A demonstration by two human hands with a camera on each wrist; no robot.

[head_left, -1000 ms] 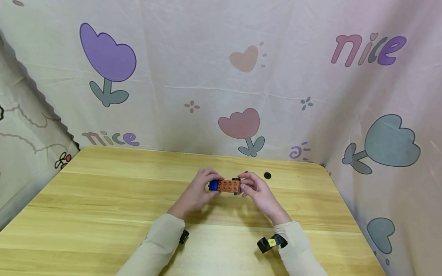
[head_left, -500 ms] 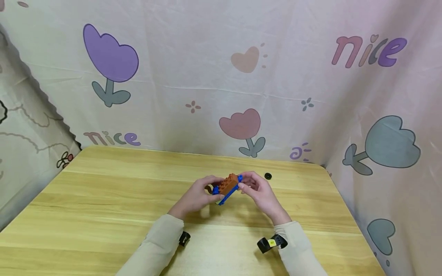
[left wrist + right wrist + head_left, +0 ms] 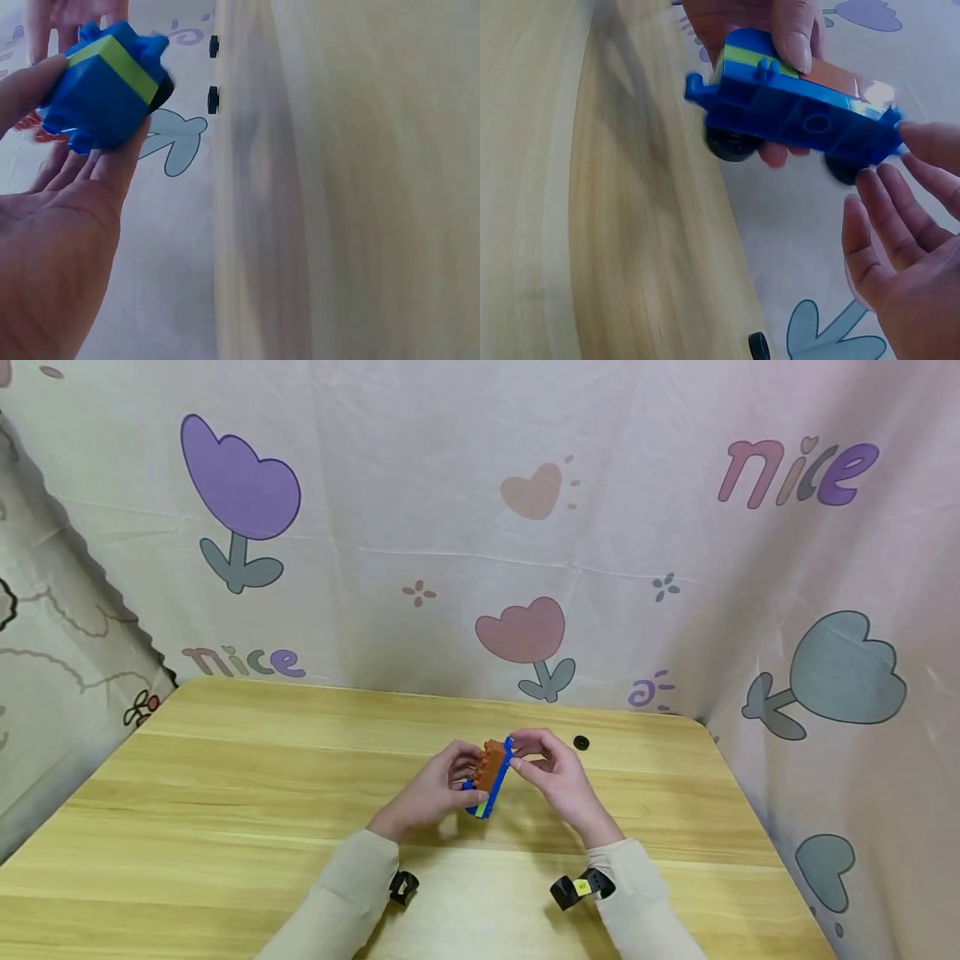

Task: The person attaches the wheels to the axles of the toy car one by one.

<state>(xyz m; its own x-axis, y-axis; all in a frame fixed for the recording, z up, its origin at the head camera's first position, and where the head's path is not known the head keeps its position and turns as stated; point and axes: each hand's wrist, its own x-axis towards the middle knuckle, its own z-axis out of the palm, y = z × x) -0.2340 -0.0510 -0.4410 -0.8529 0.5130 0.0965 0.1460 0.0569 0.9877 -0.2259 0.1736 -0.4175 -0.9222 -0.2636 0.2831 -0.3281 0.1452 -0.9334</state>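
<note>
A toy car (image 3: 491, 767) of building blocks is held up over the table, tilted, with its blue underside turned toward the right hand. It has an orange studded brick and, at one end, a blue block with a yellow-green stripe. My left hand (image 3: 431, 789) grips that striped end between thumb and fingers. At the other end, my right hand (image 3: 558, 781) holds the blue tip with thumb and fingertips. The right wrist view shows black wheels (image 3: 733, 144) along one side of the car and bare blue pegs (image 3: 767, 71) on the facing side.
Two loose black wheels (image 3: 214, 46) stand near the table's far edge; in the head view just one loose wheel (image 3: 581, 742) shows, beyond the right hand. The wooden table (image 3: 225, 827) meets a printed curtain (image 3: 390, 527) behind. A camera is strapped to each wrist.
The car has turned from lying level with its studs up to standing steeply on a slant, its underside facing right. Both hands have stayed at its ends.
</note>
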